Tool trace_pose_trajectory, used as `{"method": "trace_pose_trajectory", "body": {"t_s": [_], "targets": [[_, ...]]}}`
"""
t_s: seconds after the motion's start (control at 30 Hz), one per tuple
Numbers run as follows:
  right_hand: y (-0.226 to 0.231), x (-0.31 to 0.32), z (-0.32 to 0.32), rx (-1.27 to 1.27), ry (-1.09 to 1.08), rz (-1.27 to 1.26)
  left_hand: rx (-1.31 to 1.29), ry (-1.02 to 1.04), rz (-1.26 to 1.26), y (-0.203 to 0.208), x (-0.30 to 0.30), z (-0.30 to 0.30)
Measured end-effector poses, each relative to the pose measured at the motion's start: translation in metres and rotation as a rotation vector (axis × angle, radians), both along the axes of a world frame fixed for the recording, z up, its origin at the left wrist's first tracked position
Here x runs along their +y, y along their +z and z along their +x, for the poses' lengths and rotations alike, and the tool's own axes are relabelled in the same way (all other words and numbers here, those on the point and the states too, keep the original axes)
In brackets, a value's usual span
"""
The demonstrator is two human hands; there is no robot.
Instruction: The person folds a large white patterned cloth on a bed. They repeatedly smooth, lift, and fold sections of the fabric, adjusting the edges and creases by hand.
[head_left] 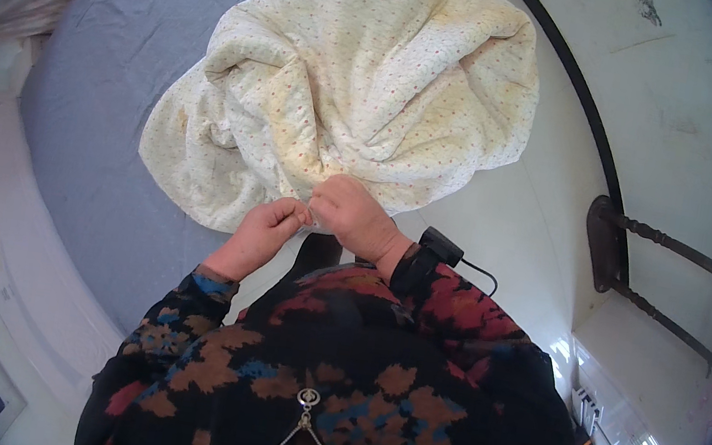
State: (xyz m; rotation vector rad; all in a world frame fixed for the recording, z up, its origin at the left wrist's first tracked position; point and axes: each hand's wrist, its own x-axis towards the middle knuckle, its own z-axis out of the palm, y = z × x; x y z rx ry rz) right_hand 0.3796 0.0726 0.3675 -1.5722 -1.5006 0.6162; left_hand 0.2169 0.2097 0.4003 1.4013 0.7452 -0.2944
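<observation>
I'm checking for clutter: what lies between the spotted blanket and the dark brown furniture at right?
Where the spotted blanket and dark brown furniture come closest, the head view shows only pale floor.

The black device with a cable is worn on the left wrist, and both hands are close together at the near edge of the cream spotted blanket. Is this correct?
Not quite: the head view shows the black device with a cable on the right wrist. The left hand and right hand are indeed close together at the near edge of the cream spotted blanket.
</observation>
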Motion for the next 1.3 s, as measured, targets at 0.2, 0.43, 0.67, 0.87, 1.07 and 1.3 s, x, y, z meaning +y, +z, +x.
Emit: {"method": "trace_pose_trajectory", "body": {"t_s": [0.2,0.43,0.67,0.87,1.07,1.3], "targets": [[-0.008,0.002,-0.005,0.179,-0.001,-0.147,0.128,-0.138,0.089,0.004,0.011,-0.006],[-0.021,0.000,-0.001,0.062,0.129,-0.150,0.177,-0.028,0.005,-0.008,0.024,0.005],[-0.034,0.002,-0.009,1.108,-0.520,-0.374,-0.068,-0.007,0.539,-0.026,0.009,0.069],[-0.034,-0.010,-0.008,1.059,-0.765,-0.255,-0.356,0.034,0.618,-0.050,-0.007,0.109],[-0.031,-0.003,-0.026,0.749,-0.864,-0.280,0.146,-0.548,0.801,-0.098,0.026,0.168],[-0.056,-0.032,-0.034,0.527,-1.134,-0.566,0.151,-0.652,0.766,-0.127,0.014,0.183]]}}
